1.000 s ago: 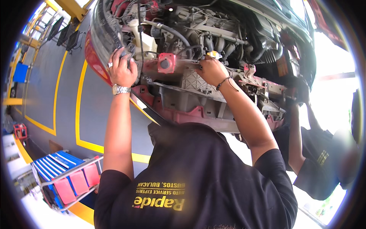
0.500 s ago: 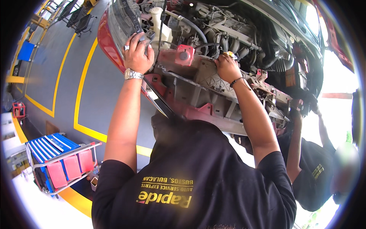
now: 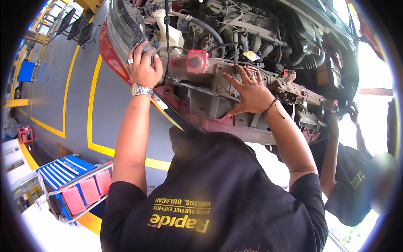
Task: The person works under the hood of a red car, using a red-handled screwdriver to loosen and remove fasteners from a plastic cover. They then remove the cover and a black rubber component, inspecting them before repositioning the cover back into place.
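Note:
My left hand (image 3: 145, 69), with a ring and a metal watch, is closed over the inner edge of the clear headlight (image 3: 124, 31) at the car's front corner. Its fingers curl onto a black bracket there, and the fingertips are partly hidden. My right hand (image 3: 252, 94) is spread wide, fingers apart, over the bare front panel (image 3: 224, 82) of the engine bay; it holds nothing. Just beyond its fingertips sits a yellow-topped radiator cap (image 3: 250, 55). Between my hands are a red bracket (image 3: 196, 61) and, farther left, a whitish reservoir (image 3: 170, 31).
The open engine bay (image 3: 252, 25) fills the far side, with hoses and metal pipes. At right a co-worker in a black shirt (image 3: 350, 180) reaches to the car's other front corner. A blue tool cart (image 3: 73, 185) with red bins stands at lower left on the grey floor (image 3: 75, 101).
My right hand has let go of the radiator cap, drawn back toward me and spread its fingers. The left hand stays at the headlight. The whole view has shifted slightly.

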The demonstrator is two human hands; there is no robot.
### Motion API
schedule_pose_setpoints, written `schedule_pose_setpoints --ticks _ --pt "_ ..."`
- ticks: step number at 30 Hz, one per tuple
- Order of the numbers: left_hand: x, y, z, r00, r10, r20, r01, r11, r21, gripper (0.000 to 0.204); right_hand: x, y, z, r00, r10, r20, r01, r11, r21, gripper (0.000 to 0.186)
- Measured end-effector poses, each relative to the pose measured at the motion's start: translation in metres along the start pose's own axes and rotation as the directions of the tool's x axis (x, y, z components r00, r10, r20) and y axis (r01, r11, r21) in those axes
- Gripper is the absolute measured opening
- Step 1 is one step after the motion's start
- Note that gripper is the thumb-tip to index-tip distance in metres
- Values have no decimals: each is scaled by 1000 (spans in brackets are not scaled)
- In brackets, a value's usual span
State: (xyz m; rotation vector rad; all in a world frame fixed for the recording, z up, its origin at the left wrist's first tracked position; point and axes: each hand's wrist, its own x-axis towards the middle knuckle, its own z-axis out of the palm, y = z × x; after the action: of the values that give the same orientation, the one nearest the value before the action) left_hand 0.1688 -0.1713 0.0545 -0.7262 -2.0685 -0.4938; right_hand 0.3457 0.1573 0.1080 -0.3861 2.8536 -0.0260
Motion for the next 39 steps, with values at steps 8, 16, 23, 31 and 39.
schedule_pose_setpoints --ticks 8,16,23,31,39 --pt "-2 -1 1 1000 -2 7 2 1000 -13 16 11 2 -5 999 32 31 -34 997 70 112" --pt "-5 -1 1 1000 -8 0 8 999 -33 15 7 9 8 992 13 -124 5 989 146 110" --pt "-2 0 2 1000 -21 9 21 999 -28 16 -14 -9 -3 988 79 -134 -52 979 198 107" --pt "2 6 -5 999 -21 28 21 1000 -18 23 -107 1 21 702 324 -634 87 845 527 51" --pt "1 5 -3 999 -5 44 6 1000 -23 22 -160 21 82 277 610 -742 -203 792 575 26"
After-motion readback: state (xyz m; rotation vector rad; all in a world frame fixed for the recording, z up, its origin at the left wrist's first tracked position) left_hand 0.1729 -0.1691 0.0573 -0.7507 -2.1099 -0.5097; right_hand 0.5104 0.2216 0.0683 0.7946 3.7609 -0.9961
